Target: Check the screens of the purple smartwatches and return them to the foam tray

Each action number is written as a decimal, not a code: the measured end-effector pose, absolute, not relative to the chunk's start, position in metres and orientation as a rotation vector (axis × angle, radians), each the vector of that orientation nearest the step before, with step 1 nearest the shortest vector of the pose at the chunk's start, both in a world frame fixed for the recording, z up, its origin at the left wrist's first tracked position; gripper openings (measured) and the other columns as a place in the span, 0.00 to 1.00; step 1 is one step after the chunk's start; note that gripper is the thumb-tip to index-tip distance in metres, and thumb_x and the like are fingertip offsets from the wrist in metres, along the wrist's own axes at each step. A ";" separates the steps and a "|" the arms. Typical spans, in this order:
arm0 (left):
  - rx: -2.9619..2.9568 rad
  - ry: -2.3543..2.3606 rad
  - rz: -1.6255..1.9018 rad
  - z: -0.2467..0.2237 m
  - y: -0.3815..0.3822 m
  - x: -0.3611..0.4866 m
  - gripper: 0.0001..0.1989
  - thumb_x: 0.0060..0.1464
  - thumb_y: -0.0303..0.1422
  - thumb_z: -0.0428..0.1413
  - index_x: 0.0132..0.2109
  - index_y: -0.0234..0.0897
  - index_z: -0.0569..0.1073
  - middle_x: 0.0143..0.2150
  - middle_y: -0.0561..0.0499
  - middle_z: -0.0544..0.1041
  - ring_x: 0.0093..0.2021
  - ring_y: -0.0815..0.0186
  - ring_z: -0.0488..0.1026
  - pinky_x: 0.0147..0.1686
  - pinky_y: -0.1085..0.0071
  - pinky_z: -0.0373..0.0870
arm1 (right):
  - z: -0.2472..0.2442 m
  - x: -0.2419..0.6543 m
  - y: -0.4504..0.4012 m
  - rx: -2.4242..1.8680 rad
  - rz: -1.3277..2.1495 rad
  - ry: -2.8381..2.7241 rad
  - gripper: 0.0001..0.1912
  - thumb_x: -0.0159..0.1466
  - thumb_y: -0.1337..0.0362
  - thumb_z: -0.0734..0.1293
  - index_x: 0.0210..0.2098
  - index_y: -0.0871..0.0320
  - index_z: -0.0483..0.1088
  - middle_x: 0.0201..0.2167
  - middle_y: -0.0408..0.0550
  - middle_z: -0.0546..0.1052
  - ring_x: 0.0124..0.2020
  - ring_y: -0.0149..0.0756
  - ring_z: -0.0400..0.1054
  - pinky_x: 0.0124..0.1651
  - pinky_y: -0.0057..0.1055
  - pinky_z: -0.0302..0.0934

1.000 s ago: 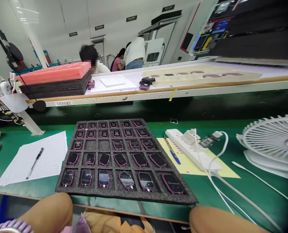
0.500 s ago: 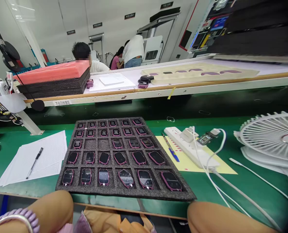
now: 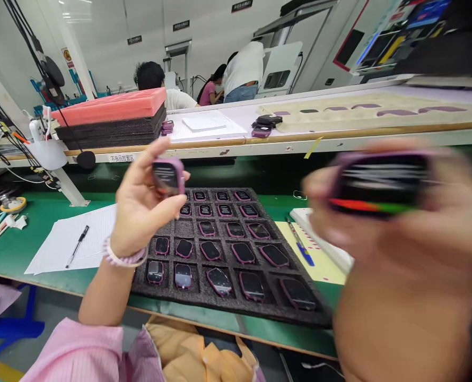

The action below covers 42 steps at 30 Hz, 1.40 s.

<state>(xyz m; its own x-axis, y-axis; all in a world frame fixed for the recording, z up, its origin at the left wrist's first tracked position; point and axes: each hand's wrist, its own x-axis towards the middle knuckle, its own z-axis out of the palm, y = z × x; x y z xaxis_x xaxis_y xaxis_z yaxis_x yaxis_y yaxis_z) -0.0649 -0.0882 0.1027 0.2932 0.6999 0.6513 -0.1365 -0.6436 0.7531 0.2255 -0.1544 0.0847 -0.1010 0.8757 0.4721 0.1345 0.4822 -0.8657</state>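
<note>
My left hand (image 3: pixel 140 207) pinches a purple-framed smartwatch (image 3: pixel 167 176) by its edges, above the far left of a foam tray (image 3: pixel 236 313). Some faint text shows on its dark screen. Close to the camera on the right, my right hand (image 3: pixel 451 212) grips another purple smartwatch (image 3: pixel 381 183); motion blurs both. That screen is lit with white lines and a red and green band. Below, the dark grey tray holds rows of similar watches in square pockets, and one pocket (image 3: pixel 183 228) has no watch. My left hand and forearm hide the tray's left side.
Printed sheets (image 3: pixel 64 239) with a black pen (image 3: pixel 77 246) lie left of the tray. On the right are a yellow sheet (image 3: pixel 287 233), a blue pen (image 3: pixel 302 244) and a white power strip (image 3: pixel 323 239). Pink and black foam (image 3: pixel 112 114) sits on the shelf. Other people (image 3: pixel 242 69) are beyond.
Both hands have risen from the table's front edge and now hold a smartwatch each in front of the camera. The view has turned a little to the left.
</note>
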 end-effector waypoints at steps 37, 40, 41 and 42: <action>1.432 0.634 1.047 0.021 -0.038 -0.036 0.30 0.56 0.35 0.60 0.66 0.38 0.70 0.53 0.46 0.81 0.34 0.69 0.83 0.38 0.74 0.84 | 0.029 0.163 -0.070 -0.888 1.363 -1.212 0.28 0.50 0.65 0.80 0.47 0.58 0.69 0.29 0.39 0.77 0.20 0.27 0.68 0.22 0.22 0.58; 1.435 0.651 1.045 0.024 -0.041 -0.036 0.31 0.56 0.35 0.60 0.66 0.38 0.70 0.55 0.46 0.81 0.35 0.68 0.84 0.38 0.74 0.84 | 0.029 0.163 -0.070 -0.889 1.361 -1.210 0.28 0.49 0.65 0.79 0.47 0.57 0.69 0.29 0.39 0.77 0.21 0.27 0.68 0.24 0.23 0.60; 1.431 0.653 1.042 0.025 -0.042 -0.036 0.31 0.55 0.34 0.59 0.66 0.38 0.70 0.55 0.46 0.81 0.35 0.68 0.84 0.38 0.74 0.84 | 0.029 0.163 -0.070 -0.891 1.359 -1.207 0.28 0.49 0.66 0.79 0.47 0.57 0.69 0.28 0.39 0.77 0.22 0.27 0.68 0.25 0.23 0.61; 1.426 0.652 1.038 0.025 -0.042 -0.036 0.32 0.54 0.34 0.59 0.66 0.37 0.70 0.55 0.46 0.81 0.35 0.68 0.84 0.38 0.74 0.84 | 0.029 0.163 -0.070 -0.892 1.356 -1.202 0.28 0.49 0.66 0.78 0.48 0.58 0.69 0.28 0.38 0.77 0.22 0.27 0.69 0.25 0.23 0.61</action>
